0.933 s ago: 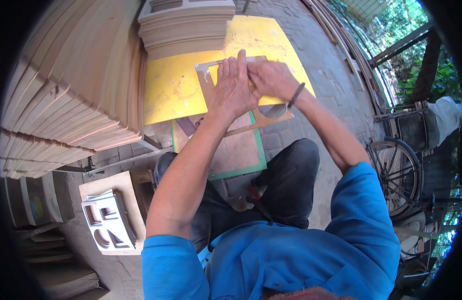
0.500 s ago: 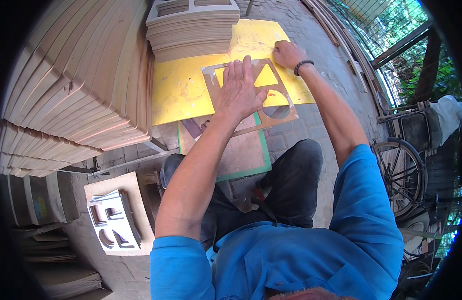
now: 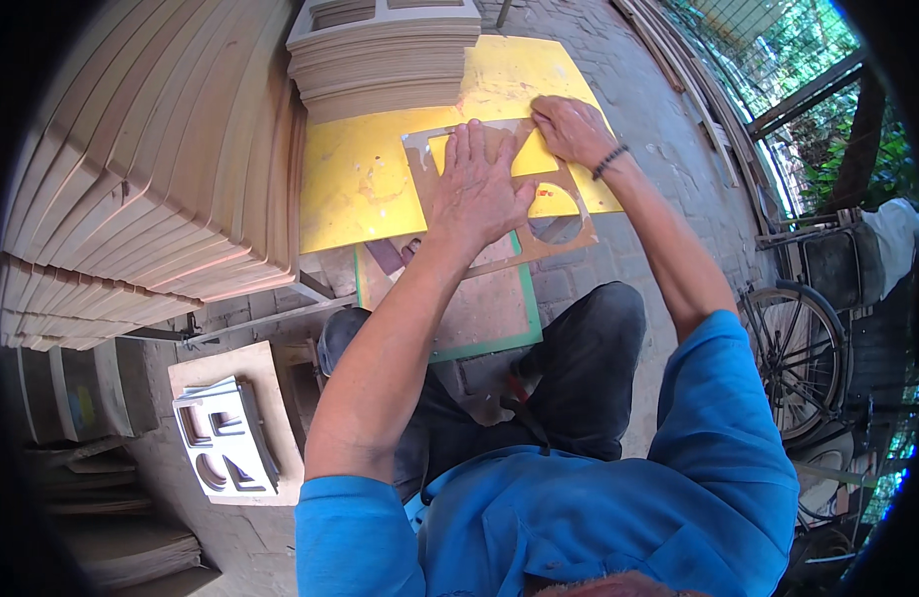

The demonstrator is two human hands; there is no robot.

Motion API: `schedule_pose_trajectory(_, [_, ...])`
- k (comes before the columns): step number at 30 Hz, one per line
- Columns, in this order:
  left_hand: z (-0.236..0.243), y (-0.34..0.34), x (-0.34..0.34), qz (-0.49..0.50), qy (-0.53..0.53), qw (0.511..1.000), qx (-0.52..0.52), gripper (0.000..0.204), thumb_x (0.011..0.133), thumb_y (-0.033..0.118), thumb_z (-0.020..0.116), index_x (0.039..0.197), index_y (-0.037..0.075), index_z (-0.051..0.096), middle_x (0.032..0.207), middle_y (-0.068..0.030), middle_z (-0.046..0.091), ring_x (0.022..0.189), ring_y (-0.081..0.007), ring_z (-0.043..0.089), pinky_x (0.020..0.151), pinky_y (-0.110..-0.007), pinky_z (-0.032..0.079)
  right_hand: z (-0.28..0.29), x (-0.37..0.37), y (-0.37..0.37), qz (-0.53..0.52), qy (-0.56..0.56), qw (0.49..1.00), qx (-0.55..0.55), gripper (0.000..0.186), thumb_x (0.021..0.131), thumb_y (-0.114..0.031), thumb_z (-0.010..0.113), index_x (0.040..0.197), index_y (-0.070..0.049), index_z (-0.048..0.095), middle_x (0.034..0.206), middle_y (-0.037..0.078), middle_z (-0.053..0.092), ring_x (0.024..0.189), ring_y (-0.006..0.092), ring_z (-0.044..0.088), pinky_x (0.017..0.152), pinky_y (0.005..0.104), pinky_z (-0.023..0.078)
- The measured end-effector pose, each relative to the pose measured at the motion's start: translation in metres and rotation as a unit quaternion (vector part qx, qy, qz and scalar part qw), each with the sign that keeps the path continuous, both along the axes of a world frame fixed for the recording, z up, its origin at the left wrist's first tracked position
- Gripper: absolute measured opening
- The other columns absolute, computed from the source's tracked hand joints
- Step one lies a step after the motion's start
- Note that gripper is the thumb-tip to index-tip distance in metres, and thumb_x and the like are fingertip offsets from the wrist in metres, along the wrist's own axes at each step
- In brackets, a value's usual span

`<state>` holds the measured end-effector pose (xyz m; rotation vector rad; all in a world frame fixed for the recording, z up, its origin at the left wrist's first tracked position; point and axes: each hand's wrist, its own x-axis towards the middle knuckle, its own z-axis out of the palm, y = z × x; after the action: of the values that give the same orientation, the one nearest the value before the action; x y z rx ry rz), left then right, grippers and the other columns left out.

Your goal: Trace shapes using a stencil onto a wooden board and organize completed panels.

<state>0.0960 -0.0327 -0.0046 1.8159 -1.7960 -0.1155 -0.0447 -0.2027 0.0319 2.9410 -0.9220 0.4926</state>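
A thin brown board with cut-outs, among them a triangle and a circle, lies on a yellow tabletop and juts past its near edge. Spread flat across its left and middle part, my left hand presses on it. At the board's far right corner is my right hand, its fingers curled down against the edge. Whatever those fingers hold, if anything, is hidden beneath them.
Tall stacks of wooden panels rise at the left. A stack of cut-out frames stands on the table's far side. Below are a green-edged board and white cut-out sheets. A bicycle is at the right.
My right hand has moved left and slightly nearer, from beside the board onto its far right corner. The left hand stays flat on the board, fingers spread a little wider.
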Motion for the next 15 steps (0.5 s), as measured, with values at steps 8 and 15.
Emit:
schedule_pose_trajectory(8, [-0.002, 0.001, 0.000, 0.016, -0.057, 0.998, -0.013, 0.069, 0.096, 0.049, 0.051, 0.150, 0.008, 0.043, 0.155, -0.0368, 0.028, 0.148, -0.0484, 0.023, 0.123, -0.050, 0.016, -0.009, -0.003, 0.006, 0.021, -0.032, 0.999, -0.020, 0.013, 0.091, -0.017, 0.057, 0.092, -0.004, 0.062, 0.089, 0.017, 0.067, 0.089, 0.0376, 0.066, 0.075, 0.0484, 0.052])
schedule_pose_trajectory(15, [-0.003, 0.003, 0.000, 0.025, -0.047, 0.999, -0.012, 0.068, 0.096, 0.049, 0.051, 0.150, 0.008, 0.044, 0.155, -0.0368, 0.028, 0.148, -0.0493, 0.023, 0.123, -0.050, 0.017, -0.011, -0.017, 0.021, 0.072, -0.094, 0.993, -0.010, 0.015, 0.094, -0.018, 0.056, 0.096, -0.005, 0.064, 0.092, 0.016, 0.067, 0.092, 0.0375, 0.065, 0.077, 0.0473, 0.052])
